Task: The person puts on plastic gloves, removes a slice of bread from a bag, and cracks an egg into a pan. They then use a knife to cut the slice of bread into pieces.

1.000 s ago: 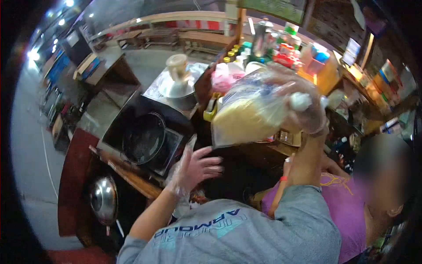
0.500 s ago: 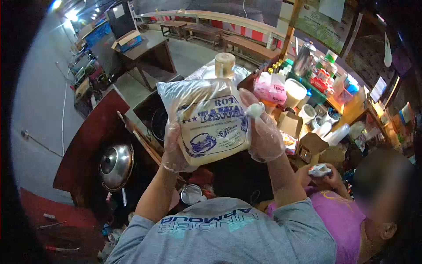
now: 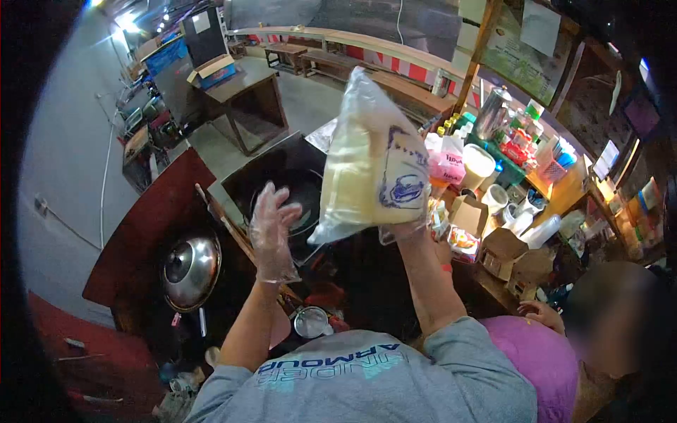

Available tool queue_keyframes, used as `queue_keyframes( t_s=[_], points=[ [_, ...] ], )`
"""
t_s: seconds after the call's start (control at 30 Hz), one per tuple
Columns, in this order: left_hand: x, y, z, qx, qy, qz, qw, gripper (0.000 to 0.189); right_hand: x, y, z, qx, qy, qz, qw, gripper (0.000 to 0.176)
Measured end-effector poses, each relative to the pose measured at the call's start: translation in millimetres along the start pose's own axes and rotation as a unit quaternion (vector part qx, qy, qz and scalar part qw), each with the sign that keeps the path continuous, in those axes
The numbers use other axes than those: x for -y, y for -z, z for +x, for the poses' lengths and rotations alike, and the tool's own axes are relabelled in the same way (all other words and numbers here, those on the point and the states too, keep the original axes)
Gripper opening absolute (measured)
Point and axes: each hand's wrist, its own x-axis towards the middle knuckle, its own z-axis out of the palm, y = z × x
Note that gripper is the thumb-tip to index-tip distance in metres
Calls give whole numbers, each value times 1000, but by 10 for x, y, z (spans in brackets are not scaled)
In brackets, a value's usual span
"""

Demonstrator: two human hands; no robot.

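Note:
A clear plastic bag of roti (image 3: 367, 169), printed in blue with pale contents, is held up in front of me, turned partly sideways with one corner pointing up. My right hand (image 3: 405, 231), in a clear plastic glove, grips it from the right side; most of its fingers are hidden behind the bag. My left hand (image 3: 273, 225), gloved the same way, is apart from the bag on its left, fingers spread and holding nothing. Behind that hand lies a dark round pan (image 3: 300, 194). Below, close to my chest, sits a small metal pot (image 3: 311, 322).
A domed metal lid (image 3: 192, 273) is at the left by a red panel. On the right are cardboard boxes (image 3: 502, 252), a white tub (image 3: 478, 166), cups and bottles. A person in a purple shirt (image 3: 529, 359) is close on my right, one arm reaching toward the boxes.
My left hand has let go of the bag and moved away from it. The bag has turned sideways in my right hand. The person beside me has moved their hands apart.

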Motion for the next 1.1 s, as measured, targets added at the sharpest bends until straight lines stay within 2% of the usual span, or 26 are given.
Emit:
queue_keyframes(
  t_s=[0.03,0.07,0.1,0.13,0.17,0.2,0.23,0.27,0.3,0.37,0.4,0.43,0.57,0.67,0.73,0.77,0.8,0.87,0.93,1.0,1.03,1.1],
  points=[
    [184,97,-93,-59,11,66,996,50,48,9,134,-71,13,22,997,58],
    [448,382,-162,-36,46,179,982,38,88,4,204,-142,26,45,988,63],
    [641,573,-264,-28,80,287,954,26,194,-16,185,-37,105,-398,910,57],
    [811,805,-375,11,38,444,895,22,301,-37,167,-41,250,-731,633,52],
    [821,845,-461,52,-25,516,854,23,389,194,219,-103,248,-692,670,47],
    [836,878,-523,55,-27,513,856,23,510,246,289,-115,183,-404,889,45],
    [854,913,-574,76,-23,521,850,22,630,297,359,-168,163,-37,971,44],
    [874,954,-617,97,-20,529,843,22,802,298,386,-199,157,13,967,44],
    [916,1013,-634,108,-67,555,822,22,949,278,375,-206,141,-32,968,45],
    [945,1108,-675,121,-34,567,814,22,1266,225,381,-207,146,-80,964,45],
    [953,1144,-692,133,-1,579,804,22,1425,214,392,-208,169,-98,958,46],
    [1001,1185,-711,124,-38,570,812,23,1591,198,410,-208,198,-117,951,46],
    [1003,1206,-708,132,-50,592,794,24,2206,121,400,-218,343,-178,896,48],
    [1113,1323,-719,123,-56,589,796,21,2494,114,343,-244,416,-198,853,49],
    [1158,1341,-721,102,-100,588,796,22,2659,134,301,-267,458,-201,824,50],
    [1092,1290,-729,99,-74,595,794,23,2731,165,270,-275,480,-201,808,50],
    [1055,1246,-727,97,-48,602,791,24,2810,194,246,-284,501,-197,794,51],
    [1165,1319,-734,100,-76,586,800,25,2953,286,202,-304,536,-191,764,52],
    [1135,1279,-745,109,-59,584,802,22,3076,358,177,-320,564,-184,739,52],
    [1101,1219,-750,98,-125,590,792,20,3180,460,149,-334,583,-173,720,53],
    [1051,1191,-757,103,-100,599,788,16,3207,515,124,-338,595,-168,710,54],
    [1093,1220,-779,98,-111,596,789,16,3205,652,10,-349,606,-154,698,55]
  ],
)
